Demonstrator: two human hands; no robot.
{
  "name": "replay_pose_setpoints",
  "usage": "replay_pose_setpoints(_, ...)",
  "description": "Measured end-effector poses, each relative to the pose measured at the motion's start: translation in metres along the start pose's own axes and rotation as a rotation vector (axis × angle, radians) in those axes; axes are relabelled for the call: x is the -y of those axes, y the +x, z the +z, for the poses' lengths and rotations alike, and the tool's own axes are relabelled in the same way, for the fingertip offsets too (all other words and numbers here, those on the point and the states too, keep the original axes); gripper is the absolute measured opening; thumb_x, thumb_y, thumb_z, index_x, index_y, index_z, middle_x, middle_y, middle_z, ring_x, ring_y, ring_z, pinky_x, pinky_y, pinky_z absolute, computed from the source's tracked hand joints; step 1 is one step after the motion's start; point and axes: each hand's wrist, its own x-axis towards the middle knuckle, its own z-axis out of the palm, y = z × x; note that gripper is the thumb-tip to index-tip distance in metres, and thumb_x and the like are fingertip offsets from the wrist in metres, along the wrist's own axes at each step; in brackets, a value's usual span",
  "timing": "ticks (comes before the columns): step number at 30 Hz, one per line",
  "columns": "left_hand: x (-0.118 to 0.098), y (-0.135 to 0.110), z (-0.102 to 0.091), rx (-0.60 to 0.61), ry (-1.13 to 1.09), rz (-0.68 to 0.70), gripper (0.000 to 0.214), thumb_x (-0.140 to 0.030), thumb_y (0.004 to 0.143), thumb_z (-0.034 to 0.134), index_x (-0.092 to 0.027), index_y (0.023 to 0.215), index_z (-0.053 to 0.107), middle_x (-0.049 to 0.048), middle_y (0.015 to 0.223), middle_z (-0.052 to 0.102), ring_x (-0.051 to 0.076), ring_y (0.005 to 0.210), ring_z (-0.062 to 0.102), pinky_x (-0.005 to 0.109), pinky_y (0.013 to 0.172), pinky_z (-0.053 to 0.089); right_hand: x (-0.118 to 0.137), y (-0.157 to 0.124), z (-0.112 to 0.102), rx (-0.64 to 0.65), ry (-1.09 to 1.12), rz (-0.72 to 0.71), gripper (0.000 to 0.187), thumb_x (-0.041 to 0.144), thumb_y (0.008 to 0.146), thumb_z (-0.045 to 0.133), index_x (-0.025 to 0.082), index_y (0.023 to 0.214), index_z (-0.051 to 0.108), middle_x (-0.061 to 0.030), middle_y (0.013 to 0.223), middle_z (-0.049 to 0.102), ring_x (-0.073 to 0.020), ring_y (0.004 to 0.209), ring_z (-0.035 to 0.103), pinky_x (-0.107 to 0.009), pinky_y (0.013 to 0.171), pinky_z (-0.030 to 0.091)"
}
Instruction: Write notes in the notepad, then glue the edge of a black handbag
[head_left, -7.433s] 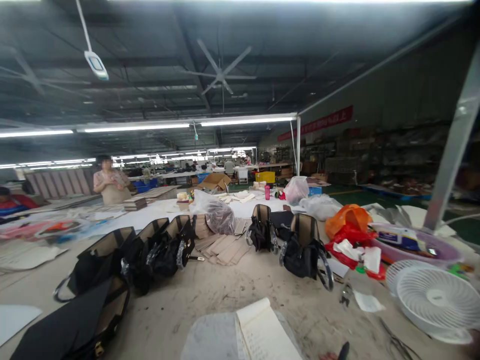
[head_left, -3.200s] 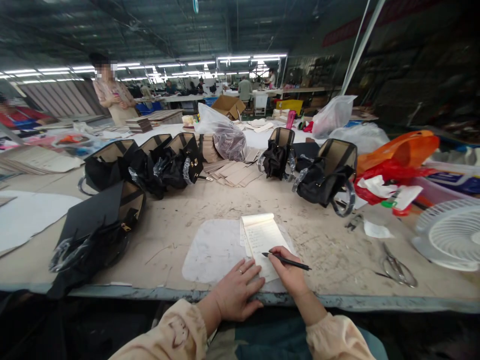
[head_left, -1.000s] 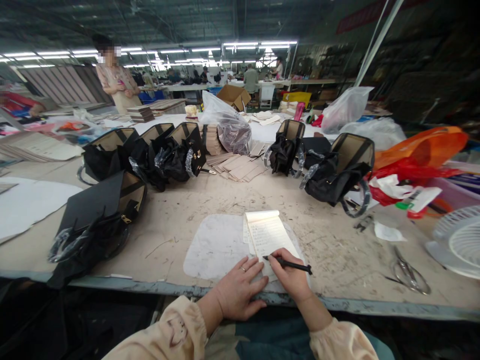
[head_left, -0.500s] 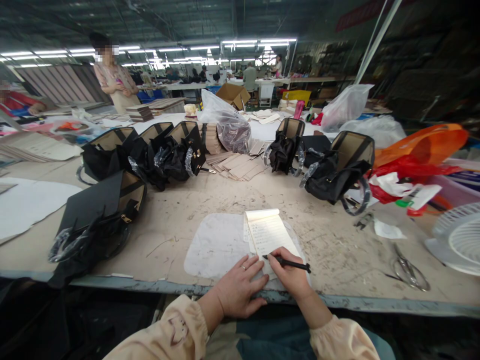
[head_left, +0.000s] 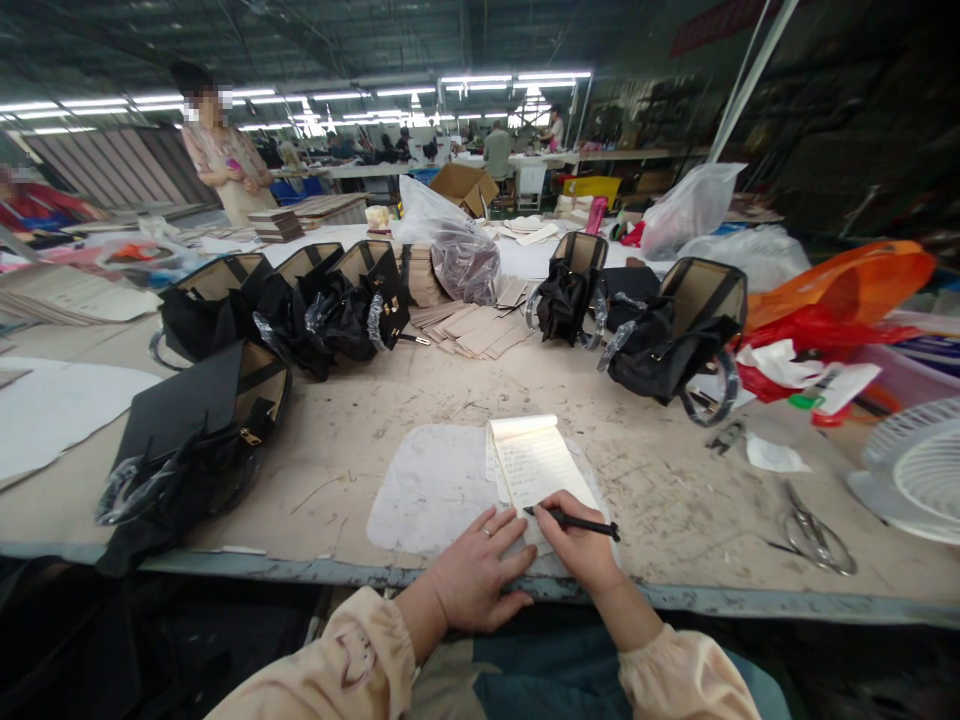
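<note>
Reference point: carton point(head_left: 463, 187). High above it: dark ceiling point(head_left: 375, 42), rows of lit tube lamps point(head_left: 553, 76). Bright patches behind the lamps, right of the carton; windows or not, cannot tell. Beyond the carton: long benches point(head_left: 360, 172). White chair point(head_left: 532, 183) just right of it, yellow bin point(head_left: 592, 190) next. Well left of it: striped panel point(head_left: 112, 165). Upper right: slanted pale post point(head_left: 752, 83), red banner point(head_left: 709, 28). Far right: too dim to resolve.

Notepad point(head_left: 547, 465) is lying on sheet point(head_left: 427, 490), near front of tabletop point(head_left: 322, 440) — scissors point(head_left: 811, 531) are resting to its right; bags point(head_left: 356, 315) are sitting behind, left and right — card pieces point(head_left: 484, 330) are lying between.
</note>
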Motion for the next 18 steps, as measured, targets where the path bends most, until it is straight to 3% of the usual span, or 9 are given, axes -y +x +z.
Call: replay_pose_setpoints(18,-0.0005,0.0013,-0.0020,-0.005,0.002,0.006,0.055,-0.052,0.086,0.045,-0.022,0.133,0.046,0.0142,0.142,0.045,0.034,0.137,0.032,0.053,0.115,0.024,0.0016,-0.0001,-0.0002,-0.002,-0.026,-0.023,0.020,0.037,0.086,0.057,0.021,0.075,0.062,0.0005,0.065,0.063,-0.0160,0.061,0.058,-0.026,0.060,0.047)
